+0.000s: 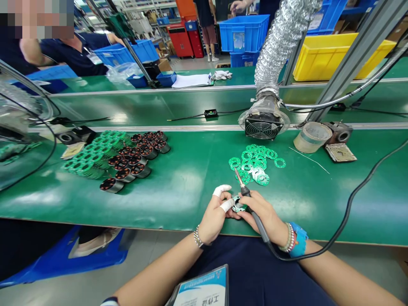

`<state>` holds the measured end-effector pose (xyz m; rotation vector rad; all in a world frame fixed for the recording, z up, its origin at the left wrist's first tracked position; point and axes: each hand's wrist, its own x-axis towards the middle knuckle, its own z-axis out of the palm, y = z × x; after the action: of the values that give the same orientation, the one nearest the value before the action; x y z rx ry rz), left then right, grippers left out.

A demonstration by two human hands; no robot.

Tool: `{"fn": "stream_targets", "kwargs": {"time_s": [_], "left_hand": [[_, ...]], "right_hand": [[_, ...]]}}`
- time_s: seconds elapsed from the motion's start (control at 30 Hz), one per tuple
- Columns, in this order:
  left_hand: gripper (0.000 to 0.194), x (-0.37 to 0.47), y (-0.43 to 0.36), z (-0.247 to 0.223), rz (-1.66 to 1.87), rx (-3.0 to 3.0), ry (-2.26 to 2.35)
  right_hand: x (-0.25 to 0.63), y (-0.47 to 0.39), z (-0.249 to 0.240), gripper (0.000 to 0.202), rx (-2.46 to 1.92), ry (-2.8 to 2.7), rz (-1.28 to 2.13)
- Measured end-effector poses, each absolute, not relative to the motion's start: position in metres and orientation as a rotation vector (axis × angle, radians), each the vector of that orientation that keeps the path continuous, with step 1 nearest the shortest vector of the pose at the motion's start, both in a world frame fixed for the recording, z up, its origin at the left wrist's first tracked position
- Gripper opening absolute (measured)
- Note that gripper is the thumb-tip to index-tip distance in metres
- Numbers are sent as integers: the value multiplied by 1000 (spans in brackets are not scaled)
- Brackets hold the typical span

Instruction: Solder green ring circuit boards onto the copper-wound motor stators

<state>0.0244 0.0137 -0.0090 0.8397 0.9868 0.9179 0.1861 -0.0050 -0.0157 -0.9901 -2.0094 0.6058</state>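
Near the bench's front edge, my left hand (218, 212), with white covers on two fingers, is closed around a small round part with a green-and-white ring board (239, 204) on top. My right hand (266, 214) grips a soldering iron (257, 221), its tip pointing up and away over the loose boards; its fingers also touch the round part. Just beyond my hands lies a loose pile of green ring boards (255, 159). To the left stand rows of metal motor cores with copper windings (132, 163), beside stacks of green ring boards (95, 153).
A fan with a silver duct (263, 123) hangs behind the loose boards. At the right are a round tub (310, 138), a soldering iron stand (341, 132) and a sponge tray (340, 153). The iron's black cable (347, 212) crosses the right side. People work across the bench.
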Motion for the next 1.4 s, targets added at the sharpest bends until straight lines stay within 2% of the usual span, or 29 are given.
{"fn": "stream_targets", "kwargs": {"time_s": [0.17,0.33,0.53,0.6,0.7,0.77,0.97,1.07,1.13,1.3,1.4], "left_hand": [[27,8,25,-9,657,1136,1036],[18,7,20,-8,641,1491,1176],[18,9,20,-3,597,1899,1234],[22,8,23,-2,536,1840,1170],[30,4,29,-3,383,1449,1023],[30,-1,32,-3,345,1405,994],[22,-18,39,-7,469,2377,943],[23,-17,42,-7,451,2528,860],[19,-12,44,-4,442,2396,864],[13,8,41,-2,356,1332,1046],[14,8,38,-4,318,1154,1023]], "right_hand": [[197,1,-10,26,-959,-2013,736],[205,-1,-5,39,-1021,-2001,760],[198,-7,-13,31,-1034,-2007,624],[197,-7,-14,30,-1033,-2000,647],[197,-6,-13,28,-1024,-2000,666],[197,-5,-12,27,-1027,-1998,671],[197,-5,-10,26,-1009,-2005,662],[197,-4,-12,26,-1015,-2011,656],[198,-3,-14,26,-1016,-2024,651],[197,-3,-14,24,-1019,-2027,625],[196,-3,-11,25,-1023,-2019,641]]}}
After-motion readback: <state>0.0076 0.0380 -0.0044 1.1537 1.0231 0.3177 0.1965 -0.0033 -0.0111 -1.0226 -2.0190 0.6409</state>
